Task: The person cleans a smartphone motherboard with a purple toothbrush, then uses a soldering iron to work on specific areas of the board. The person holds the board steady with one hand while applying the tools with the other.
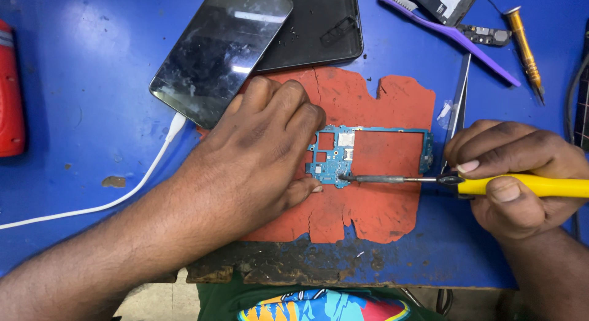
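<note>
The blue circuit board lies on the red mat between my hands. My left hand rests curled over the board's left end, its fingertips pressing the edge down. My right hand is closed around the yellow soldering iron, whose metal tip touches the board's lower left corner, just beside my left thumb.

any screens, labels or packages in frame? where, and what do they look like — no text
Phone: top centre-left on the blue bench, tilted; dark glossy rectangular screen, off, smudged, white cable at its lower corner.
Red object: left edge; pale band near its top, possibly a label, too cropped to tell.
No packages or signs in view.
</note>
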